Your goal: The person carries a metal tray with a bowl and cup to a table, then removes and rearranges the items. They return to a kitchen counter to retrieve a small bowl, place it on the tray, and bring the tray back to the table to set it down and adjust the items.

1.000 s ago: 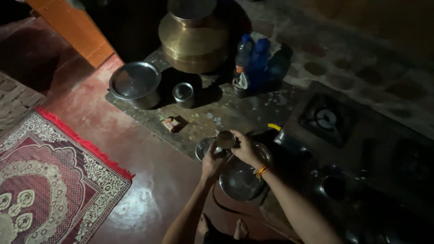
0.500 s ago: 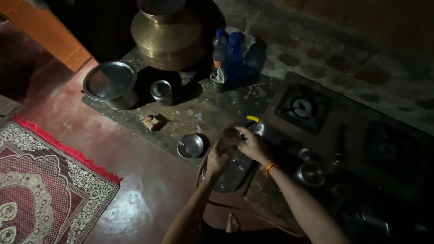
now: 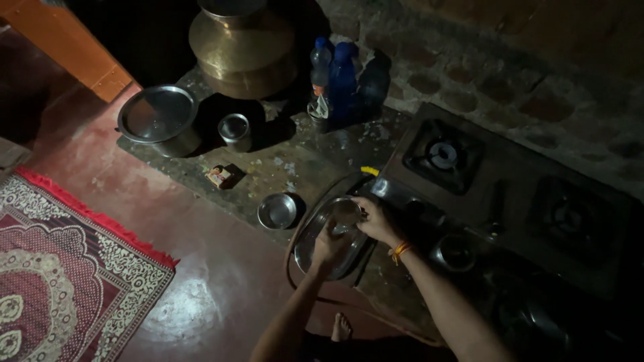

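Both hands are on a small steel cup (image 3: pixel 345 211), held low over a wide steel plate (image 3: pixel 310 243) at the near edge of the stone slab (image 3: pixel 295 164). The right hand (image 3: pixel 377 221) is closed around the cup's far side, an orange band at its wrist; the left hand (image 3: pixel 330 245) grips from below, fingers curled under the base. The cup looks tipped toward the plate, though the light is too dim to say whether anything sits in it. It is round, shiny and pale at the rim.

How far along? The cup is in hand above the plate and not set down; nothing here shows it finished with. A small bowl (image 3: pixel 277 210) sits untouched just left of the plate. Farther back stand a lidded pot (image 3: pixel 159 119), a little tin (image 3: pixel 235 129), a big brass vessel (image 3: pixel 243 50) and blue bottles (image 3: pixel 342 80). To the right, a gas stove (image 3: pixel 510 194) sits unlit.
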